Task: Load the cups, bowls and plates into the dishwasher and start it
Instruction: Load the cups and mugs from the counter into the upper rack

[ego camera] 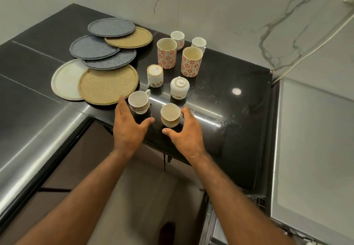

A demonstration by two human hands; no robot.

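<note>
Left hand [128, 127] released, fingers straight and spread, just left of a small white ceramic cup with a brown patterned band [138, 101], thumb stretched along the cup's near side. Touching or not: impossible to tell.

Right hand [185, 131] also released, fingers loosely curved about a small beige ceramic cup [170, 114], index finger by its right side, thumb just before its near side, grasping nothing.

Both cups upright near the front edge of the glossy black stone counter [229, 72], close together but apart.

Behind them, standing upside down, a white cup with flower print [155, 76] and a white cup with dark writing [179, 87].

Further back, upright, a tall cylindrical cup with red flowers [166, 55] and a second tall red-flowered cup [191, 61]. Behind those, a small white faceted cup [177, 38] and another small white cup [199, 43].

To the left, lying flat and overlapping: a near tan round plate [108, 85], a far tan plate [128, 37], three grey-blue plates [93, 47], and a plain white plate [65, 79] partly under the near tan one.
</note>
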